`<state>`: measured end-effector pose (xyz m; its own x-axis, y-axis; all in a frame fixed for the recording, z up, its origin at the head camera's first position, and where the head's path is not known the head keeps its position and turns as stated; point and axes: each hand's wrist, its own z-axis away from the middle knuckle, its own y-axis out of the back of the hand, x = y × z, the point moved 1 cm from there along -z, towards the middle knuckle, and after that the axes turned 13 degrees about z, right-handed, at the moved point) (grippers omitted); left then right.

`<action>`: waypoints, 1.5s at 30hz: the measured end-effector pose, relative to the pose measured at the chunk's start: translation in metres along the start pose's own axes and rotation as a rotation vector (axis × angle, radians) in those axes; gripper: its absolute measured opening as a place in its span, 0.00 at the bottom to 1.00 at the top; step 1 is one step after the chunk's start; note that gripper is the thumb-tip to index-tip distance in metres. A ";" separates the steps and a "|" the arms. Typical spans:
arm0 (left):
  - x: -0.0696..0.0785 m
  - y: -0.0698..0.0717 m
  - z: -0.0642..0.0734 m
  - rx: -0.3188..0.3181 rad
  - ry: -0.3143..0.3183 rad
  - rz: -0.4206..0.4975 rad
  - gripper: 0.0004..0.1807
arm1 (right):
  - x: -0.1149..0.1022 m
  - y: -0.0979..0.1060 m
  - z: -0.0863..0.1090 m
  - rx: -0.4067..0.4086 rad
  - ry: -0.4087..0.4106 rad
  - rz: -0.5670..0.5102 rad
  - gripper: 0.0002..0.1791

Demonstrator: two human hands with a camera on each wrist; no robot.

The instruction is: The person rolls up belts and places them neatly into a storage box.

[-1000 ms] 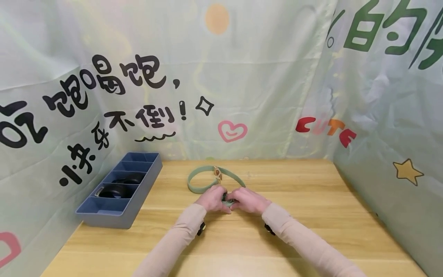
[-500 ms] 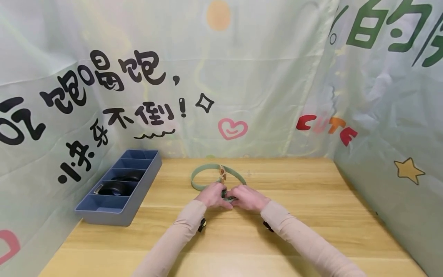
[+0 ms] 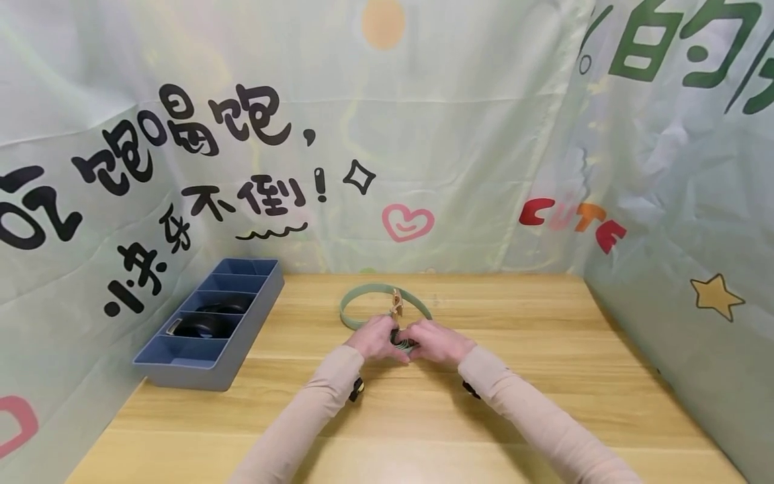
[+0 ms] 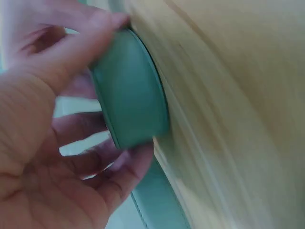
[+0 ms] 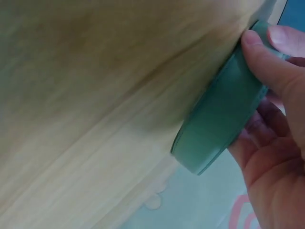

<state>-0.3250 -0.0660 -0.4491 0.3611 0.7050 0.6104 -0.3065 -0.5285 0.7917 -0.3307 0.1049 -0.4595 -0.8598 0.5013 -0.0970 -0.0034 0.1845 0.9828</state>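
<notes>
A light green belt lies on the table, its far part in a wide loop standing on edge. Its gold buckle is just beyond my fingers. The near part is wound into a tight coil between my two hands. My left hand grips the coil from the left, its thumb along the outer band in the left wrist view. From the other side my right hand pinches the belt, with thumb and finger on the band's upper end in the right wrist view. The palms partly hide the coil.
On the left stands a blue-grey tray divided into compartments. Two of them hold black coiled belts, one with a metal buckle showing. Printed cloth walls rise behind the table and along both sides.
The belt's loop has narrowed a little, its left side drawing rightward. Its buckle has moved right, toward the hands. Both hands stay on the coil at nearly the same spot.
</notes>
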 end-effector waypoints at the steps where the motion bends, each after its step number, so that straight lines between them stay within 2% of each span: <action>1: 0.000 0.000 -0.001 0.003 -0.008 -0.003 0.23 | 0.001 0.001 0.000 -0.008 -0.003 -0.006 0.11; 6: -0.003 0.002 -0.005 -0.047 -0.070 -0.021 0.22 | 0.008 0.003 0.004 -0.039 -0.023 -0.033 0.23; 11: -0.010 0.006 -0.002 -0.116 -0.152 -0.050 0.25 | 0.007 0.000 0.001 -0.028 -0.025 -0.032 0.21; 13: -0.013 0.009 0.000 -0.164 -0.152 -0.004 0.27 | 0.005 -0.002 -0.001 -0.025 -0.041 -0.035 0.19; 16: -0.016 0.017 0.003 -0.222 -0.100 0.135 0.29 | 0.003 -0.003 0.000 -0.009 -0.065 -0.021 0.18; 18: -0.017 0.022 0.003 -0.188 -0.057 0.226 0.28 | 0.002 -0.002 0.001 0.006 -0.099 -0.006 0.19; 20: -0.019 0.026 0.003 -0.080 -0.052 0.257 0.25 | 0.001 -0.001 0.003 0.023 -0.131 0.016 0.19; 22: -0.021 0.027 0.002 0.049 -0.066 0.221 0.22 | 0.001 0.000 0.005 0.031 -0.164 0.037 0.19; 24: -0.023 0.025 0.002 0.130 -0.077 0.137 0.22 | 0.000 0.001 0.007 0.032 -0.184 0.054 0.18; 27: -0.027 0.019 0.003 0.143 -0.072 0.022 0.20 | -0.001 0.002 0.011 0.036 -0.201 0.058 0.17; 30: -0.032 0.016 0.004 0.134 -0.034 -0.009 0.08 | 0.001 0.002 0.017 0.053 -0.229 0.060 0.15; 31: -0.035 0.017 0.004 0.147 -0.014 -0.014 0.05 | 0.003 0.002 0.019 0.057 -0.240 0.065 0.14; 33: -0.041 0.022 0.004 0.181 0.038 -0.027 0.07 | 0.005 0.002 0.023 0.061 -0.256 0.073 0.14; 35: -0.047 0.028 0.004 0.210 0.086 -0.071 0.06 | 0.007 0.001 0.025 0.068 -0.261 0.083 0.13; 39: -0.053 0.039 0.003 0.256 0.144 -0.159 0.06 | 0.006 0.000 0.025 0.093 -0.280 0.095 0.16; 42: -0.048 0.040 0.006 0.292 0.147 -0.164 0.14 | 0.004 -0.001 0.024 0.102 -0.307 0.105 0.19; 45: -0.037 0.035 0.010 0.290 0.096 -0.128 0.16 | 0.002 -0.001 0.023 0.098 -0.327 0.125 0.20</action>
<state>-0.3406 -0.1151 -0.4440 0.2913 0.8088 0.5109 0.0047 -0.5353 0.8447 -0.3208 0.1253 -0.4645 -0.6417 0.7660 -0.0374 0.1542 0.1766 0.9721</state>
